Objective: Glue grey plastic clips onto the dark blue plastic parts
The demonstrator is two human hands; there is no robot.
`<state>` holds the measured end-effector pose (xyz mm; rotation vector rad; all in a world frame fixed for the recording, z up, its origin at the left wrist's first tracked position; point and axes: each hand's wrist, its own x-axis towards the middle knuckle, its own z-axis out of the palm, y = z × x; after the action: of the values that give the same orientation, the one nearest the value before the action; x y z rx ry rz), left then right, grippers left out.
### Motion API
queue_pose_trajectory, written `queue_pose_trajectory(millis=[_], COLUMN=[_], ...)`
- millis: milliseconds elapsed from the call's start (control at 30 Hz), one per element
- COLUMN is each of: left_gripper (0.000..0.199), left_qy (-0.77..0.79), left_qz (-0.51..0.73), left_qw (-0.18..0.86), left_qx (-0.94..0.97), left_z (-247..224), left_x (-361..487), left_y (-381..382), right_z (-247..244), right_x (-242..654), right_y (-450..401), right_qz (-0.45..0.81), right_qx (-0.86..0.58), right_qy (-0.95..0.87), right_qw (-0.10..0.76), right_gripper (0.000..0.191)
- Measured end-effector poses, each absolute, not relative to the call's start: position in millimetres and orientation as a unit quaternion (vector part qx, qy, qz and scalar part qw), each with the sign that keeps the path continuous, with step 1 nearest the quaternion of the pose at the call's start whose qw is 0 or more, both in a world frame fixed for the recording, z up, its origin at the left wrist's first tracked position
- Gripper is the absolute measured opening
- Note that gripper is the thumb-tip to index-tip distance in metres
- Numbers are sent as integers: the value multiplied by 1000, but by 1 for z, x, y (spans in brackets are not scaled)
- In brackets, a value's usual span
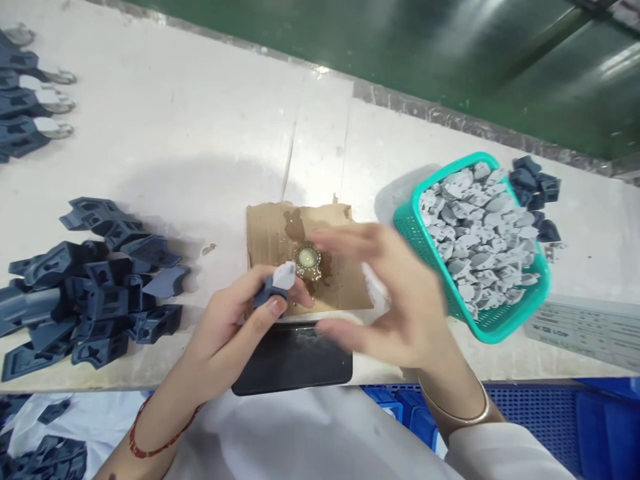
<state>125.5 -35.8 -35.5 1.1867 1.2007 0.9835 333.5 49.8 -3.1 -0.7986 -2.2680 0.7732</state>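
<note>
My left hand (225, 327) is closed around a dark blue plastic part (265, 291), which has a light grey piece (285, 275) at its tip. To the right, my right hand (400, 300) is held with thumb and fingers apart, slightly blurred, and nothing shows between them. Beyond both hands, a small round container (307, 257) of pale liquid sits on a stained piece of cardboard (267, 230). A black phone-like slab (293, 367) lies below the cardboard at the table's front edge.
Dark blue parts (100, 287) are heaped at left, and more with grey tips (25, 100) stand far left. A teal basket (417, 230) full of light grey pieces (480, 233) is at right, with dark parts (535, 183) behind it. Blue crates (540, 420) sit below the table.
</note>
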Motion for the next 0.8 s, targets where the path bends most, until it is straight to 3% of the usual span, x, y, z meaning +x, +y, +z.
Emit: queue_pose_trajectory(millis=[67,100,233,367,567,800], left_gripper=[13,10,11,20,42,50], left_qy=[555,587,701,748,766,778], left_qz=[428,424,329,255,174,67], left_qw=[507,467,276,192,175,89], left_qx=[501,507,569,582,594,618], left_z=[-33,-31,-22,-17,-8,5], left_x=[123,122,108,96,89,51], left_y=[-36,-34,-16,14,31,2], right_z=[7,10,3,-9,-11,-12], right_x=[352,362,396,406,408,417], right_y=[57,61,78,86,86,89], right_qz=[199,143,66,54,26,56], right_qx=[-435,-508,-665,-664,-663,-621], right_qy=[-806,-773,-708,-718,-727,-742], right_qw=[349,352,229,201,177,246], right_gripper=[14,14,9,14,20,8])
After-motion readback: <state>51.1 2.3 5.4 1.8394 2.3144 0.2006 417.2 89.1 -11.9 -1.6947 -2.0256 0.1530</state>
